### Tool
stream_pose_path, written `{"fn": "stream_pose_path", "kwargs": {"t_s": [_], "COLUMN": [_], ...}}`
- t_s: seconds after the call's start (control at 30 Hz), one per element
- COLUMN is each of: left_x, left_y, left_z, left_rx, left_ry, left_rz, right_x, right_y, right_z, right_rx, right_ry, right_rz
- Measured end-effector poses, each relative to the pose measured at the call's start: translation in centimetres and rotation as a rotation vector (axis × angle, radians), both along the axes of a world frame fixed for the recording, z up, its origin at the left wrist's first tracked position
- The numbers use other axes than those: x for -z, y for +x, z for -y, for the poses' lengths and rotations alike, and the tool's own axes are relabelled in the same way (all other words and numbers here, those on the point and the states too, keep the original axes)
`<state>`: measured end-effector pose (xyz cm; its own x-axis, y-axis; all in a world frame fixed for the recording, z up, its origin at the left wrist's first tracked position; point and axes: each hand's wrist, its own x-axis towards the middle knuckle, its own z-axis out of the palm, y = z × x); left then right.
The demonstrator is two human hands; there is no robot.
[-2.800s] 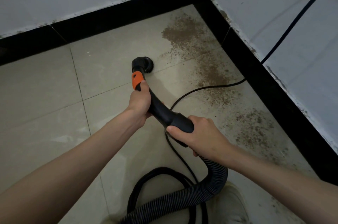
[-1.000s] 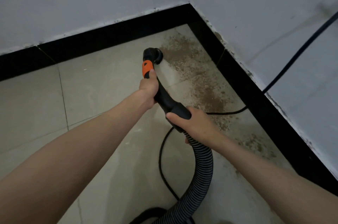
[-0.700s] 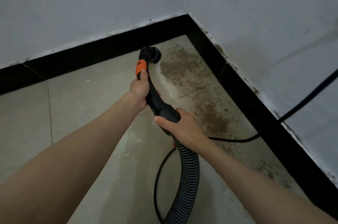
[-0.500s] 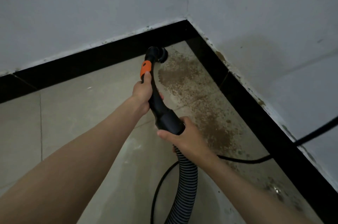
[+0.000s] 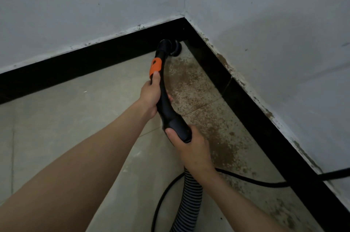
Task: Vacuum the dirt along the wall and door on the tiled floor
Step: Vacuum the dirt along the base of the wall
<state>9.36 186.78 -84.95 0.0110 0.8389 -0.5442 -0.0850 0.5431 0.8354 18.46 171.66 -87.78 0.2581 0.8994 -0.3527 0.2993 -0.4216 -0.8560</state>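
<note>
The vacuum nozzle [image 5: 171, 47] is sitting in the far corner of the tiled floor [image 5: 56, 118], right where the two black skirting boards [image 5: 75, 65] are meeting; whether it is touching the skirting cannot be told. The black wand [image 5: 164, 99], carrying an orange collar [image 5: 155, 66], is running back from the nozzle toward the person.

The left hand [image 5: 150, 97] is gripping the wand just below the orange collar, fingers curling round it, thumb lying up along the collar's lower edge. The right hand [image 5: 189, 146] is wrapping round the thicker rear end of the wand, thumb lying across its top. The ribbed hose [image 5: 189, 203] is hanging from under that hand toward the near edge of the floor.

Brown dirt [image 5: 204, 118] is lying in a band along the right-hand skirting, from the nozzle back toward the near right, denser at mid-length. A black power cord [image 5: 255, 182] is crossing the dirt band near the right edge and looping back beside the hose. The pale walls [image 5: 94, 4] above the skirting are showing chipped paint along their lower edge.
</note>
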Motion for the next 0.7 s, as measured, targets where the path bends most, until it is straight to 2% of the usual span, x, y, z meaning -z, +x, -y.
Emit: {"fn": "stream_pose_path", "kwargs": {"t_s": [0.27,0.4,0.7], "left_x": [-1.2,-1.2,-2.2], "left_y": [1.8,2.6,2.0], "left_z": [-1.6,-2.9,-3.1], "left_rx": [0.063,0.082,0.05], "left_ry": [-0.061,-0.045,0.012], "left_rz": [-0.048,-0.165,-0.211], "right_x": [-0.8,-1.4,-2.8], "right_y": [1.0,1.5,0.3], "right_z": [-0.8,-1.3,-1.3], "right_rx": [0.027,0.028,0.044], "right_ry": [0.024,0.016,0.049], "right_rz": [0.03,-0.023,-0.042]}}
